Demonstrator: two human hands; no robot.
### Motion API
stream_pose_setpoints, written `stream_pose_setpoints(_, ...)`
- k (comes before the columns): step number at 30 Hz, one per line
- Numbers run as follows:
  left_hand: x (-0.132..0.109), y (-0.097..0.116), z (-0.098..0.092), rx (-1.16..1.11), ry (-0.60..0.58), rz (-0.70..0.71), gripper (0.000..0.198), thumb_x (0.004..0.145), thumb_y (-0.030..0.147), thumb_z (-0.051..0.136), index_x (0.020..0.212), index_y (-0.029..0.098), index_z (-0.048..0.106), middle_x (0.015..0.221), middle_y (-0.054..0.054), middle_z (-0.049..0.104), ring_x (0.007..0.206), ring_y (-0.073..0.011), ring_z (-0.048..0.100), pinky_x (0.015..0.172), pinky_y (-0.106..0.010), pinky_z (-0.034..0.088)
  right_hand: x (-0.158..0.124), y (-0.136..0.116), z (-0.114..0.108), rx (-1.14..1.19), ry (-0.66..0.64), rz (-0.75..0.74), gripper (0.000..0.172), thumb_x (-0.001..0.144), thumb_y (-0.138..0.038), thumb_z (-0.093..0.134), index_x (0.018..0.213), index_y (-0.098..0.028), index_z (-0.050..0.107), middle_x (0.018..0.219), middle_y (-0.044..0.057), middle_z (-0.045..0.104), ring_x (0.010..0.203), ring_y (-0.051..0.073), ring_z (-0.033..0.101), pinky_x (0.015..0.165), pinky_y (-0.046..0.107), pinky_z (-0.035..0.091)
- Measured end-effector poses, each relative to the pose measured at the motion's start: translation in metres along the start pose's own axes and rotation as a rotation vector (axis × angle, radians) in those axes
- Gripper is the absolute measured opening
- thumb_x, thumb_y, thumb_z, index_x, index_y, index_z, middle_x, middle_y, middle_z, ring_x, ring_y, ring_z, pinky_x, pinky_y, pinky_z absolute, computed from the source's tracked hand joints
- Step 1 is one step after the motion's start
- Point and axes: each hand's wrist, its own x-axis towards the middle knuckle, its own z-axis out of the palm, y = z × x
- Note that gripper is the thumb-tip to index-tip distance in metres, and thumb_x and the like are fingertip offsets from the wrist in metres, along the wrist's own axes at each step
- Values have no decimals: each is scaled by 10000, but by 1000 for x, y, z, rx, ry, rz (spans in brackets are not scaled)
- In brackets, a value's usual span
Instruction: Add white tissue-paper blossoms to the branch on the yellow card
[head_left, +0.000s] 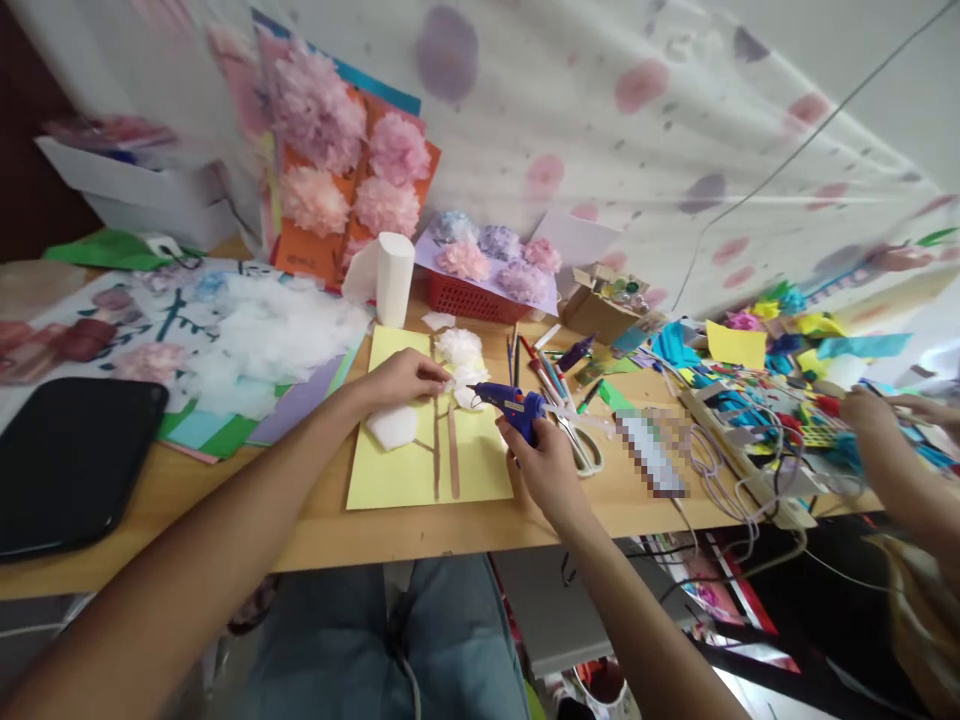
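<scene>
My right hand [547, 465] is wrapped round a blue hot glue gun [517, 402], its nozzle pointing left over a yellow sheet of card [480, 470]. At the nozzle's tip, the pinched fingers of my left hand [409, 380] hold the edge of a white fluffy puff [459, 350], which looks like tissue or cotton. Brown stem-like strips [453, 450] run down the card below it. Under my left wrist lies a flat white piece [393, 427]. What exactly sits between my left fingertips is partly hidden.
A white roll [394, 280] stands behind the card. Scissors [589, 450], pens and a cable-strewn power strip [742, 455] lie to the right, near another person's hands [874, 425]. White stuffing [277, 325] and a black tablet-like object [75, 460] are at left.
</scene>
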Motion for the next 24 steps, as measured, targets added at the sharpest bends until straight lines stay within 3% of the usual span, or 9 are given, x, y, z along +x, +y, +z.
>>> stream_pose_setpoints(6,-1,2,-1,66,-29,21,239,738,289,710,905,153,816,724,-42,727,575,-137,543,570,-262,403,7,0,6,-83,5,-43,236,828,-438,623,809,-203,627,575,-3,605,514,184,557,509,301,388)
stream_pose_setpoints(24,-3,4,2,11,16,-1,186,719,237,716,844,128,800,576,-12,628,499,-117,495,523,-251,381,13,-7,9,-326,-10,-142,316,881,-405,534,988,-161,703,819,96,731,747,275,656,670,350,449)
